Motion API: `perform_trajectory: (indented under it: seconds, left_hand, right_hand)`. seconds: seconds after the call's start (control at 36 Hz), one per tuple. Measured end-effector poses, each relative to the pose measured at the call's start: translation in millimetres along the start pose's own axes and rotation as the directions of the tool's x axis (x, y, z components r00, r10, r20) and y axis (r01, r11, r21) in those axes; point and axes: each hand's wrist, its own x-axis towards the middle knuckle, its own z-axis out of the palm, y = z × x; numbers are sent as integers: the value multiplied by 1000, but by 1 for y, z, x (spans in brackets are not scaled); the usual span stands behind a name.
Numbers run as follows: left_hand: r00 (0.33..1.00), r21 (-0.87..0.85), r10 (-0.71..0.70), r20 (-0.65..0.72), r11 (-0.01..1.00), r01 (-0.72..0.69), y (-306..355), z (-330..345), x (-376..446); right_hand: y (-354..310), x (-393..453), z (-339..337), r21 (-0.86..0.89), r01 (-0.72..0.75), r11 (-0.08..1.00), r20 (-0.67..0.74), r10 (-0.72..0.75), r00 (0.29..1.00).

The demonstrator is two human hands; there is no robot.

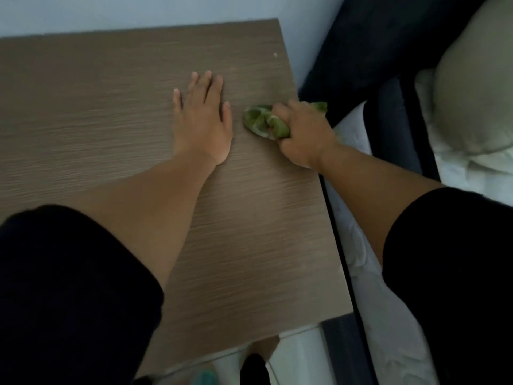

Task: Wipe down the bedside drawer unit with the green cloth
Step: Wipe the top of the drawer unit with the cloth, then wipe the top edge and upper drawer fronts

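The bedside drawer unit (pixel 83 112) shows its brown wood-grain top, seen from above and filling the left and middle of the view. My left hand (pixel 204 120) lies flat on that top with fingers spread and holds nothing. My right hand (pixel 302 134) is at the unit's right edge, closed around the bunched green cloth (pixel 261 120), which presses on the top just right of my left hand. A bit of cloth sticks out past my knuckles over the edge.
A pale wall (pixel 138 9) runs behind the unit. To the right stands a bed with a dark frame (pixel 388 51), a white mattress (pixel 369 301) and a beige pillow (pixel 477 101). A light floor (pixel 299 357) shows below the unit's front edge.
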Motion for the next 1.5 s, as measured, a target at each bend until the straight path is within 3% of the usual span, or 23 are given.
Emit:
perform_trajectory:
  seconds: [0.28, 0.81, 1.11, 1.25, 1.31, 1.42, 1.5]
  left_hand:
    - [991, 83, -28, 134, 996, 17, 14, 6, -39]
    - [947, 47, 106, 303, 991, -125, 4, -9, -140]
    - [872, -4, 205, 444, 974, -227, -9, -26, -168]
    - [817, -63, 239, 525, 968, -243, -15, -45, -171]
    - [808, -67, 237, 539, 969, -240, -15, -53, -169]
    - [800, -90, 255, 543, 965, -247, -17, -67, -165]
    - [778, -102, 292, 557, 953, -285, -17, -70, -159]
  right_hand:
    - [-17, -108, 24, 28, -87, 996, 86, 85, 993]
    - [-71, -235, 67, 58, -213, 975, 143, 203, 969]
    - [-129, -272, 91, 141, -291, 946, 169, 266, 949]
    - [-146, -284, 86, 325, -355, 876, 205, 302, 931]
    - [-143, -283, 76, 330, -396, 857, 169, 359, 918]
    - [-127, -269, 42, 313, -471, 825, -42, 507, 861]
    - [-112, -250, 18, 257, -453, 854, -213, 507, 835]
